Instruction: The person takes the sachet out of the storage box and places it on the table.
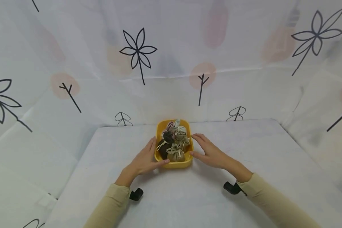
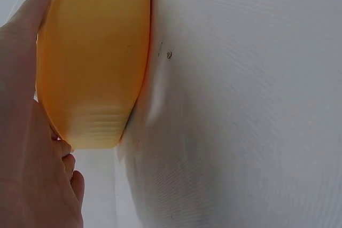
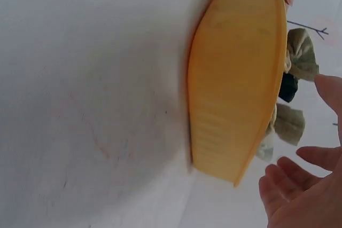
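Note:
A yellow plastic basket (image 1: 176, 165) stands on the white table and holds several small drawstring pouches. One pouch is dark brown (image 1: 164, 148), a tan one (image 1: 176, 153) lies at the near end, and pale green and pinkish ones are farther back. My left hand (image 1: 145, 158) grips the basket's near left corner, thumb along the front rim and fingers along the left side. To the right, my right hand (image 1: 212, 153) is held beside the rim, fingers spread and slightly bent; the right wrist view shows its fingers (image 3: 291, 182) apart from the basket wall.
The white table (image 1: 171, 196) runs back to a white cloth backdrop (image 1: 171, 101) printed with black flowers and coloured spots. Dark wrist-worn pieces (image 1: 232, 188) stick out near both sleeves. A tiny speck (image 2: 169, 54) lies on the surface near the basket.

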Motion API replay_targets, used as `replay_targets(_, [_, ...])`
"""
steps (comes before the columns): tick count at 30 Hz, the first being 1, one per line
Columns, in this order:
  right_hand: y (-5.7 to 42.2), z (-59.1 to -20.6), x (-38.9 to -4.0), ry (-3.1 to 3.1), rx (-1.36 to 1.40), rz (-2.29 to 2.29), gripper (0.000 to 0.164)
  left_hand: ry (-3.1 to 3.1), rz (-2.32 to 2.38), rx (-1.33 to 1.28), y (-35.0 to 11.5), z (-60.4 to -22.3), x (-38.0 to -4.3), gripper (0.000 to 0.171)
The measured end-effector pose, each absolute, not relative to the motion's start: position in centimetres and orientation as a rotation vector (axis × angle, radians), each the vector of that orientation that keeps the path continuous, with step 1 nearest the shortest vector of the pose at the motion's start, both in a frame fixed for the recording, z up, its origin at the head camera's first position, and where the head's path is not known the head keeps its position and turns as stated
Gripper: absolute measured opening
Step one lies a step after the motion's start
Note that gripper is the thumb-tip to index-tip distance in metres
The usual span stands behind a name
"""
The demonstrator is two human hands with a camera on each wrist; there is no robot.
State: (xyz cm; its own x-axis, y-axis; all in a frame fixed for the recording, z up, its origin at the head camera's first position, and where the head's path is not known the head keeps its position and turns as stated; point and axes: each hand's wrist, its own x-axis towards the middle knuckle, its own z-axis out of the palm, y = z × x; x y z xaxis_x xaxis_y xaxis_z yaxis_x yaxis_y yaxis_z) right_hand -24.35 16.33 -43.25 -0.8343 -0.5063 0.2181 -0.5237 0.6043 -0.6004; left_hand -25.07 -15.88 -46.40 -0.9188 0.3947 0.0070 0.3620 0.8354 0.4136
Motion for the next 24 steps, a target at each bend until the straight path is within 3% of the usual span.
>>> replay_targets(24, [11.8, -44.0, -24.7, -2.623, 0.983, 1.183, 0.048, 2.959, 0.606, 0.605, -15.8, -46.3, -24.9, 0.124])
